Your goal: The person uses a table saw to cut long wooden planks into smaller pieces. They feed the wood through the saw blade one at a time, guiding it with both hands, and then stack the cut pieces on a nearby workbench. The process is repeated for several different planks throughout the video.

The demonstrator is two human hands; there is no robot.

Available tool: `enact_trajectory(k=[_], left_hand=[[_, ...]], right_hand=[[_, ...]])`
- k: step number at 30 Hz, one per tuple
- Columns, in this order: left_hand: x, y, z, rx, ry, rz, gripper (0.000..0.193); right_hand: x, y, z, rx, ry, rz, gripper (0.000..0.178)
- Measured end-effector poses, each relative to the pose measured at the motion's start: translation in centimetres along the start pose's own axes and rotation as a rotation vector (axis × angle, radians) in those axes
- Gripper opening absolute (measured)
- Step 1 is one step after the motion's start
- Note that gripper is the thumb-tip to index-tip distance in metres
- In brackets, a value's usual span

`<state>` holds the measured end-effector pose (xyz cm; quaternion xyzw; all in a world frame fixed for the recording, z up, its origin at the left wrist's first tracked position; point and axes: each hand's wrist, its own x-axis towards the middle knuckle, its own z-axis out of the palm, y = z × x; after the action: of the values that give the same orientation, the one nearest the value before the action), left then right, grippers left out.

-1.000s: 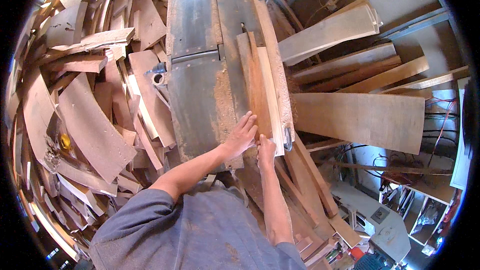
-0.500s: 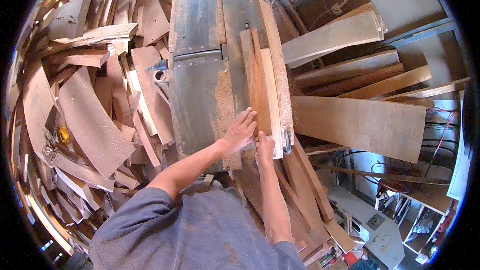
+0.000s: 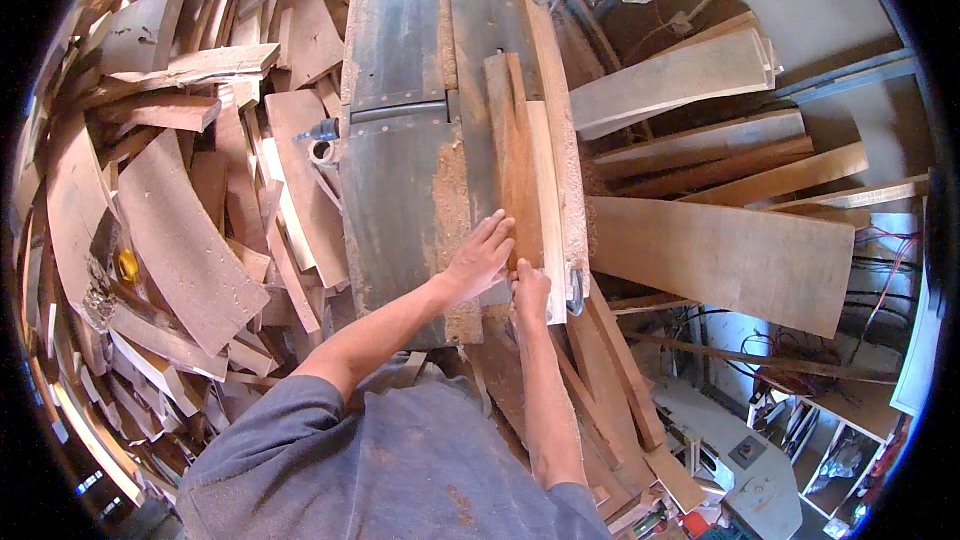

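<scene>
A brown wooden board (image 3: 525, 180) lies lengthwise on the dusty metal bed (image 3: 395, 210) of a woodworking machine. Along its right side runs a pale wooden strip (image 3: 547, 210), beside a sawdust-covered fence (image 3: 567, 160). My left hand (image 3: 482, 258) rests at the board's left edge, fingers stretched forward and touching it. Just right of it, my right hand (image 3: 530, 290) is closed at the board's near end; the fingers partly hide that end.
Offcuts and planks (image 3: 185, 240) are heaped left of the machine. On the right, wide boards (image 3: 720, 250) jut toward the fence. A sawdust strip (image 3: 448, 200) covers the bed's seam. Cables (image 3: 890, 270) and a grey machine top (image 3: 745, 460) show at lower right.
The brown board has slid slightly forward along the pale strip, and both hands stay at it in nearly the same pose. The whole view has shifted a little.
</scene>
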<state>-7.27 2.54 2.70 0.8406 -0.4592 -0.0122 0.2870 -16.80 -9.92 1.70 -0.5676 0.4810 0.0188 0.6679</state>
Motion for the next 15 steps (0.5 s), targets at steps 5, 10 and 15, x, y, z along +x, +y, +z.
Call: enact_trajectory(k=[5,10,15], left_hand=[[0.5,-0.4,-0.1,0.008,0.011,0.005,0.062],[0.9,-0.6,-0.3,-0.052,0.052,-0.014,0.057],[1.5,-1.0,-0.7,-0.029,0.033,-0.009,0.057]], right_hand=[[0.6,-0.2,0.2,-0.039,0.003,-0.020,0.038],[1.0,-0.4,0.5,-0.029,-0.003,-0.015,0.041],[1.0,-1.2,0.8,-0.071,-0.010,-0.037,0.044]])
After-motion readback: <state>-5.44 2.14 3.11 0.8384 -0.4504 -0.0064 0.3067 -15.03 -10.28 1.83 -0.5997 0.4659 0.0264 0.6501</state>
